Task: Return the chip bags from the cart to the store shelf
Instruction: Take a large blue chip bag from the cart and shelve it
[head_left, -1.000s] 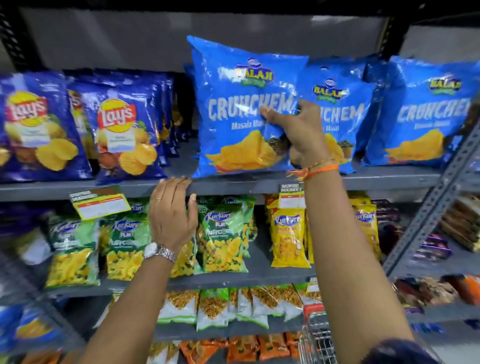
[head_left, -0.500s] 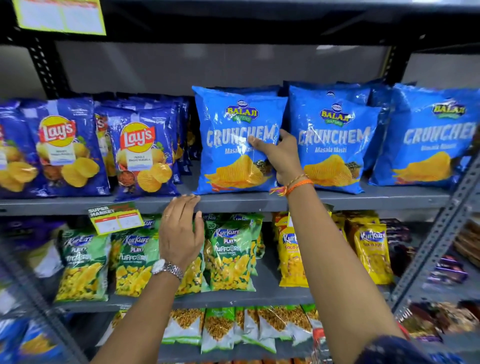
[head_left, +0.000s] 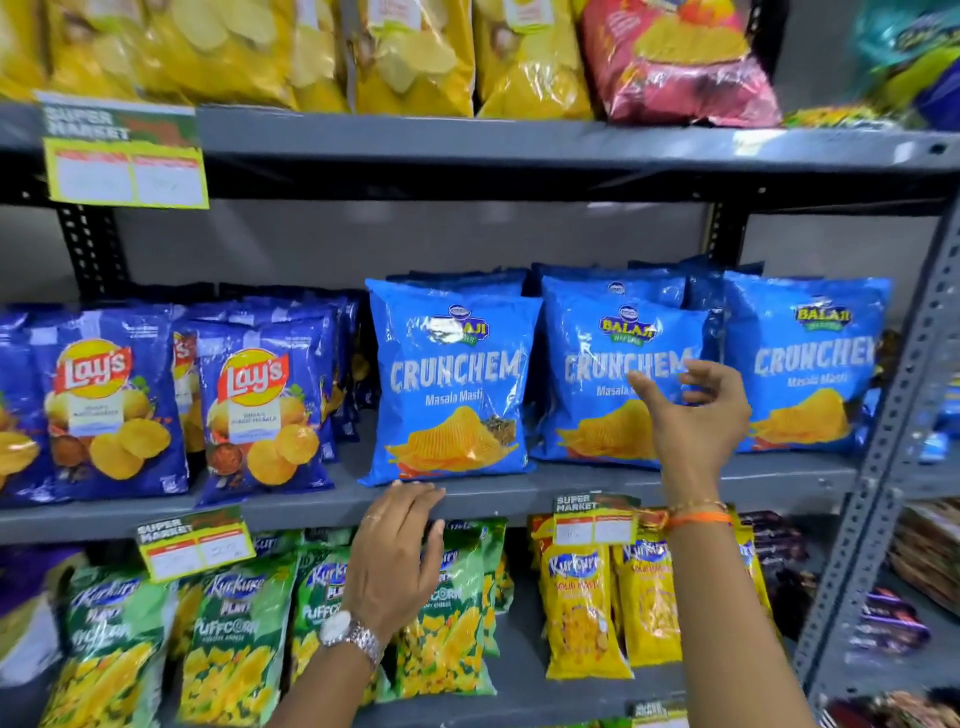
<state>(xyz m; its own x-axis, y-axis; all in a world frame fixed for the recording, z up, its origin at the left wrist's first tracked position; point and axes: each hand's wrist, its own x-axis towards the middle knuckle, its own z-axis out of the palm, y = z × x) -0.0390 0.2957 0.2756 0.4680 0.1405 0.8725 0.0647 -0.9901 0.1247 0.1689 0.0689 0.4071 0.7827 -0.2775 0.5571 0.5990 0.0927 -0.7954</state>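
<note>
Crunchem bag (head_left: 451, 384) stands upright on the grey shelf (head_left: 519, 496), free of both hands. Right hand (head_left: 693, 415) hovers with fingers (head_left: 647, 389) spread, empty; left hand (head_left: 397, 553) rests open-fingered at the shelf edge.

Both arms reach up and forward. The left hand (head_left: 397, 558) is spread flat, palm away, fingers loosely extended, a metal watch on its wrist. The right hand (head_left: 693, 415), farther right and higher, holds nothing, its fingers curled apart, orange thread bands at its wrist.
</note>
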